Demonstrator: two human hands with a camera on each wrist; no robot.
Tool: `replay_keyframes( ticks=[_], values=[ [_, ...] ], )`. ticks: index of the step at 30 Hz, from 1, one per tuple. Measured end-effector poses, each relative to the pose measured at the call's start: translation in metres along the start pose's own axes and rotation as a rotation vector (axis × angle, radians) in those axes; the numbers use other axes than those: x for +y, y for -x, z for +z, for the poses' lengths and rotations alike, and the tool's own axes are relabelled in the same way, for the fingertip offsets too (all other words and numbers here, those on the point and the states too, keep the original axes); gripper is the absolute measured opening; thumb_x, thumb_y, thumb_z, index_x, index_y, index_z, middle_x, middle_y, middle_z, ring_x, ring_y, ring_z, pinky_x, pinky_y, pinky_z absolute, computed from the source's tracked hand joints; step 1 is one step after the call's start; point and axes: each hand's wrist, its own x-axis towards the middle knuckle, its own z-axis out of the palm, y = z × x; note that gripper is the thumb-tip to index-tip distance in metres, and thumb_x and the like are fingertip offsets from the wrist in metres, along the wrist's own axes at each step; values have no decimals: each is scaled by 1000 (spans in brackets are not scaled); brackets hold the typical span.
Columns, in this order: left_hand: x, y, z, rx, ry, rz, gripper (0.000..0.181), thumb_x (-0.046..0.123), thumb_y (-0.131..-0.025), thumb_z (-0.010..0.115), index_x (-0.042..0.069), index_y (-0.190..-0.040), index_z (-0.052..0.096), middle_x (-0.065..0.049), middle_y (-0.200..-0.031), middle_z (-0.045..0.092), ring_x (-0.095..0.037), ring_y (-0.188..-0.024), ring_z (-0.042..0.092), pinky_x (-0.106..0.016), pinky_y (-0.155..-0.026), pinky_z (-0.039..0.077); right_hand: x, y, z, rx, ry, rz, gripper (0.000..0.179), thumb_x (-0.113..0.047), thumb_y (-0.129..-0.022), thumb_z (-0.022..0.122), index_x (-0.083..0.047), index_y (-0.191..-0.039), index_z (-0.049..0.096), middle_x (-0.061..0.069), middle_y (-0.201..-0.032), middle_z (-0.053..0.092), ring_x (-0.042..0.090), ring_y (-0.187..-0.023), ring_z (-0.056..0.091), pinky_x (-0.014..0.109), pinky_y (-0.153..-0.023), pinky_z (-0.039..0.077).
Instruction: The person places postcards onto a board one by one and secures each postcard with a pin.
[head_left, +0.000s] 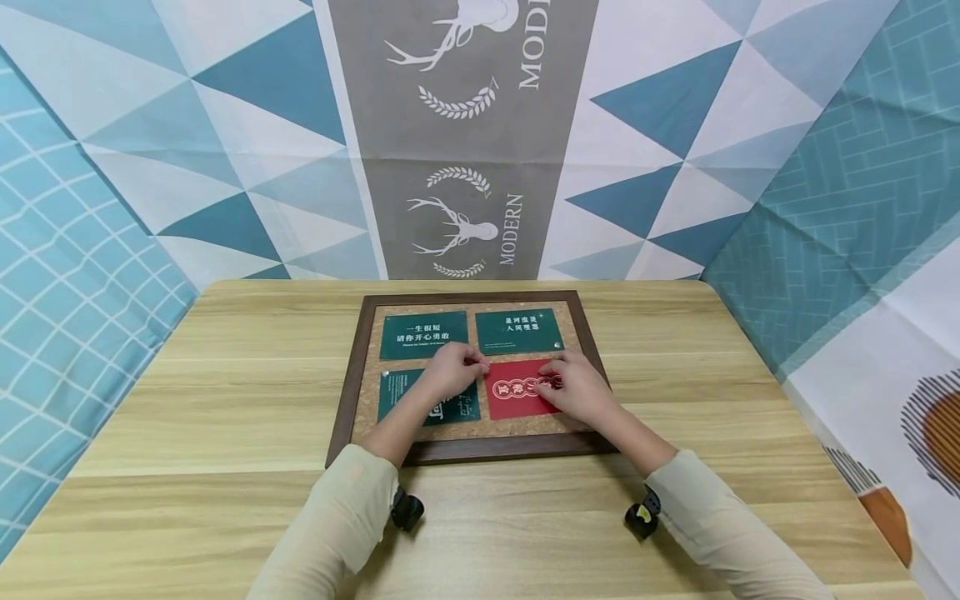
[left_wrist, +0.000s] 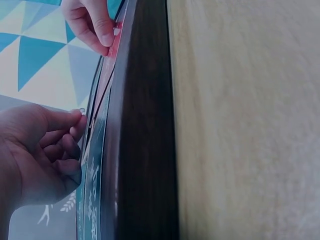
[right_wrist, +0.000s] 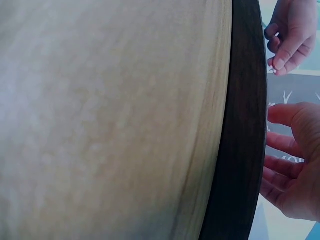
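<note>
A red card [head_left: 517,400] with white print lies at the lower right of a brown-framed cork board [head_left: 480,429]. At the card's upper left corner, my left hand [head_left: 452,369] pinches a small clear push pin [left_wrist: 82,110] between thumb and forefinger; the left wrist view shows its other fingers curled loosely. My right hand [head_left: 577,387] rests its fingertips on the card's right part, covering some print. Those fingers are spread and gently bent in the right wrist view, where the right hand [right_wrist: 295,160] shows nothing gripped.
Green cards lie on the board at upper left [head_left: 423,333], upper right [head_left: 517,331] and lower left [head_left: 397,385], the last partly under my left forearm. A clear pin [head_left: 557,345] marks the upper right card's corner. The wooden table [head_left: 225,400] meets a patterned cloth backdrop [head_left: 465,133].
</note>
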Motion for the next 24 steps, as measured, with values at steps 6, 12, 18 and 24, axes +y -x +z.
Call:
replay_keyframes(
  ticks=[6,12,18,24],
  values=[
    [2,-4,1,-6,-42,-8,14,20,-92,60,12,-91,71,-3,-90,66,-17,-79,54,-31,-74,45,-1,-1,1,-3,-5,6,33,-32,-82,71,-8,-105,70,12,-115,59,28,-114,51,44,-96,44],
    [1,-9,4,-16,-76,-36,15,21,-92,59,12,-92,71,-3,-90,64,-16,-78,53,-30,-72,45,0,-1,1,-9,-9,9,34,-31,-81,72,-8,-106,70,12,-116,59,29,-115,51,44,-97,44],
    [1,-12,5,-20,-94,-55,16,22,-93,59,12,-93,71,-3,-94,65,-16,-77,53,-29,-70,44,-1,-2,0,-22,-6,35,35,-31,-80,73,-9,-106,70,13,-119,58,29,-117,49,44,-98,44],
    [4,-13,5,-22,-93,-82,16,22,-92,59,12,-91,71,-4,-94,64,-17,-75,53,-28,-67,43,-1,-2,-1,-24,-12,40,34,-31,-80,73,-9,-106,71,14,-121,58,30,-118,49,45,-99,43]
  ],
)
